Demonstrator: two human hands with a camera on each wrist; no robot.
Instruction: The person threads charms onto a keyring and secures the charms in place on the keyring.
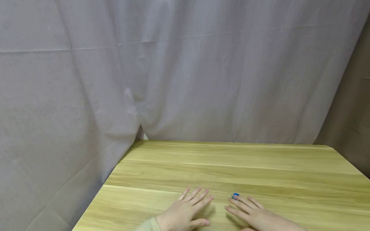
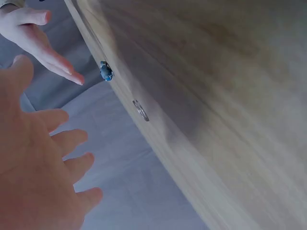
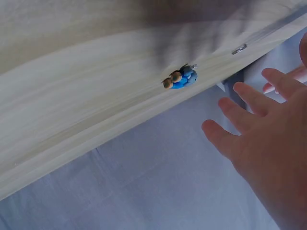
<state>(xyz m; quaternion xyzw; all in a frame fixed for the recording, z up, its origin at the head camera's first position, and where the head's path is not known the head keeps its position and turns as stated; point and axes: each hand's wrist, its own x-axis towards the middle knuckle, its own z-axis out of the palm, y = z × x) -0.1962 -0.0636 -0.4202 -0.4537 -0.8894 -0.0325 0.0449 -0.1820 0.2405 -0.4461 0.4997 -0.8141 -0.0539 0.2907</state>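
Note:
My left hand (image 1: 185, 210) is held palm down over the wooden table (image 1: 231, 166), its fingers spread and straight, with nothing in them. Facing it from the right, my right hand (image 1: 257, 215) is likewise spread and holds nothing. Just beyond the right fingertips lies a small blue figure (image 1: 235, 195), partly covered by them. The right wrist view shows this blue figure (image 3: 180, 78) with two brown round ends and a small metal bit. A small silvery metal piece (image 2: 140, 110), ring-like, lies on the table near the left fingertips; the left hand mostly hides it in the head view.
A grey curtain (image 1: 202, 70) hangs behind the table and along its left side. Darker brown cloth (image 1: 352, 112) hangs at the right. Shadows of the hands fall on the wood.

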